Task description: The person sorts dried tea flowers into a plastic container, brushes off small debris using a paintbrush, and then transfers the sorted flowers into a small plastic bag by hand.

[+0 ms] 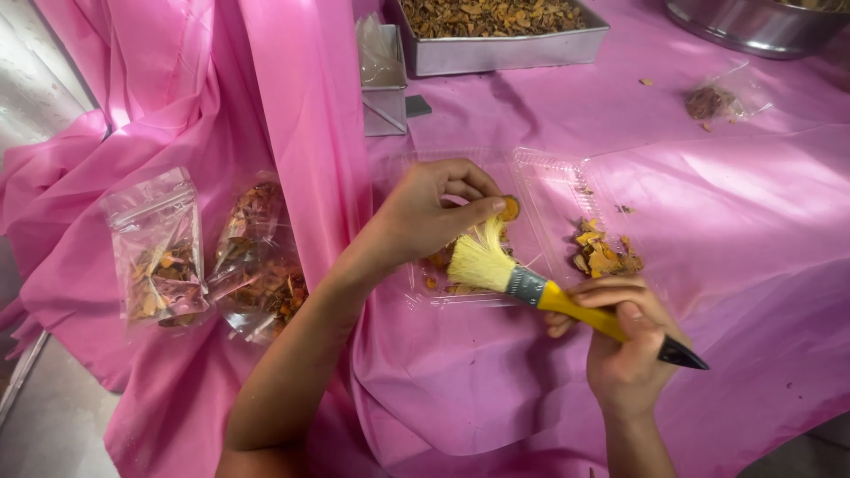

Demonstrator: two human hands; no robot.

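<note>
Pinched between thumb and fingertips of the left hand (431, 212) is a small orange-brown dried slice (509, 209), held just above the clear plastic clamshell tray (558, 181) that lies open on the pink cloth (753, 230); that forearm comes in from below the tray, wrist bent so the fingers curl over its nearer half. Right hand (624, 341), just below the tray's right corner, is wrapped shut around the yellow handle of a paintbrush (531, 288), thumb laid along the top, the black handle tip sticking out past the hand. Its pale straw-coloured bristles fan up against the slice and the left thumb, with a grey metal ferrule behind them. Inside the tray's right half sits a small heap of orange dried pieces (604, 257), and a few crumbs lie under the brush. Left of the tray, well apart, lie two clear zip pouches (159, 252) part filled with dried pieces; beyond the tray stands a metal pan (505, 49) full of brown pieces
</note>
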